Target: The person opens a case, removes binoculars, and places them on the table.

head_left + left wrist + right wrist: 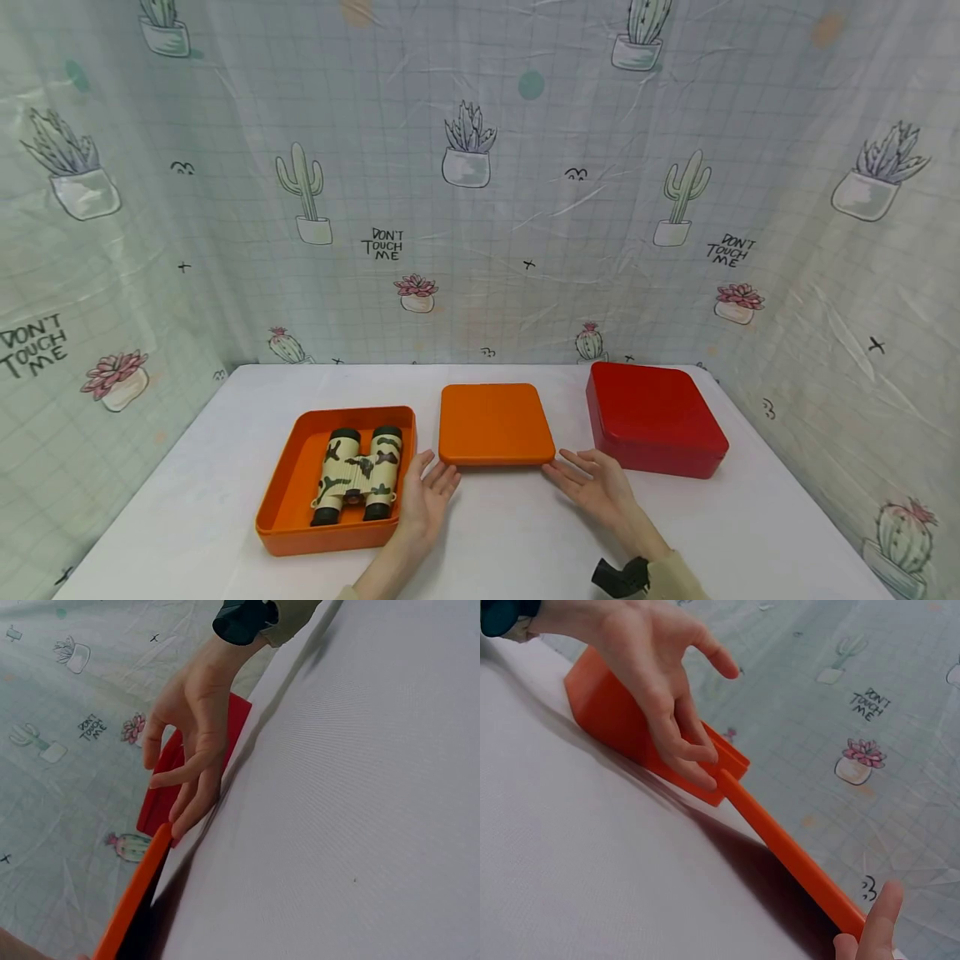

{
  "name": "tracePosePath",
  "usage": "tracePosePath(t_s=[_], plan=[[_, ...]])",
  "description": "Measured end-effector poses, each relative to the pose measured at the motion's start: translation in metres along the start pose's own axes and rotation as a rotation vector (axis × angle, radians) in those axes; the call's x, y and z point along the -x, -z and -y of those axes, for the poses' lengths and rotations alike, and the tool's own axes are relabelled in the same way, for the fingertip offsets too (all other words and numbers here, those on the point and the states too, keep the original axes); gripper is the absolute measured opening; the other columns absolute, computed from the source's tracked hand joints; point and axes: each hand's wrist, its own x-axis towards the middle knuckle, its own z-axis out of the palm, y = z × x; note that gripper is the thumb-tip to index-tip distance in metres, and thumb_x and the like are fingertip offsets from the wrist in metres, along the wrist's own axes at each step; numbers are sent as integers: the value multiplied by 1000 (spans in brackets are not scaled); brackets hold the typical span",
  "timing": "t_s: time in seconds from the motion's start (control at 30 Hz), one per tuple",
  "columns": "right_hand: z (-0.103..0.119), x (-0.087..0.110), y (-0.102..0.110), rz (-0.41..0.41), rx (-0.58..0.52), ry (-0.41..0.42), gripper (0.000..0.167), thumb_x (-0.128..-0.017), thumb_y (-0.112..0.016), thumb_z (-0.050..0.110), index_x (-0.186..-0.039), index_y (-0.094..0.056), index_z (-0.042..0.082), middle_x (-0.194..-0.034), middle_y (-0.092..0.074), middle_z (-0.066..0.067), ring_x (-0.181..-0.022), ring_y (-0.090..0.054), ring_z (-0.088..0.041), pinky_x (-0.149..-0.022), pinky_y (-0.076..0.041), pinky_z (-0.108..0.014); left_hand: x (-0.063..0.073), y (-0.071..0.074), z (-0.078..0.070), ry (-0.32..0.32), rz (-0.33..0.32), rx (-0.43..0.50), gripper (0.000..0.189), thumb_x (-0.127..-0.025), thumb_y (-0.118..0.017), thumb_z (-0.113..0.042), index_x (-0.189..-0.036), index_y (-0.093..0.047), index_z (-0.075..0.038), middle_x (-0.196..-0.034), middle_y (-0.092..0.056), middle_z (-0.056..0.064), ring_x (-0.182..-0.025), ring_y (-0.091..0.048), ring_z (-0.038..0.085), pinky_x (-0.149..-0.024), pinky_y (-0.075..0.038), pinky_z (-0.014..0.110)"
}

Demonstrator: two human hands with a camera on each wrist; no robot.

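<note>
A flat orange lid (495,425) with rounded corners lies in the middle, its near edge raised over a dark shadow on the table. My left hand (426,500) has its palm turned up, the fingertips at the lid's near left corner. At the near right corner are the fingertips of my right hand (596,492), its fingers loosely extended. In the right wrist view the left thumb stands away from the lid. Left of the left hand, camouflage-patterned binoculars (362,475) lie inside an open orange box (288,483).
A red box (656,417) stands at the back right, just beyond the right hand. The white table (517,542) is backed and flanked by a curtain (525,200) printed with cacti. A black band (621,577) is around the right wrist.
</note>
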Motion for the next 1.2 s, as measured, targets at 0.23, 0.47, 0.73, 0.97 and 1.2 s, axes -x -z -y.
tracePosePath(t_s=[0.23,0.47,0.73,0.97,1.2], plan=[[-2,-2,0,16,-28,-4,68,-91,-37,23,-143,2,4,-149,-3,-22,-135,-19,-36,-110,-23,-39,-2,0,0,-9,19,53,69,-94,-26,-38,-139,6,1,-144,6,31,-133,-11,40,-111,-19,45],[-3,-4,2,25,-28,-13,65,-92,-33,24,-143,1,5,-149,-2,-21,-135,-18,-35,-110,-23,-39,-3,-1,1,-12,30,79,66,-95,-24,-36,-140,9,0,-144,10,30,-134,-8,41,-111,-16,46],[-3,-4,3,50,-7,-14,62,-93,-28,25,-143,3,5,-149,1,-22,-135,-16,-35,-110,-22,-38,-5,0,7,-11,23,80,64,-95,-23,-34,-139,9,-1,-143,14,31,-134,-6,42,-111,-14,48],[-2,-2,1,35,14,-2,61,-93,-27,24,-143,2,4,-148,0,-24,-135,-17,-37,-109,-23,-40,-6,0,10,-14,4,72,61,-95,-22,-34,-138,6,-1,-144,12,30,-132,-10,38,-111,-16,47],[-1,0,-3,36,7,8,64,-91,-32,22,-143,1,3,-148,0,-25,-135,-17,-39,-108,-23,-43,-6,-1,9,-6,-12,68,61,-94,-24,-37,-138,3,-3,-145,12,29,-133,-10,38,-112,-16,46]])
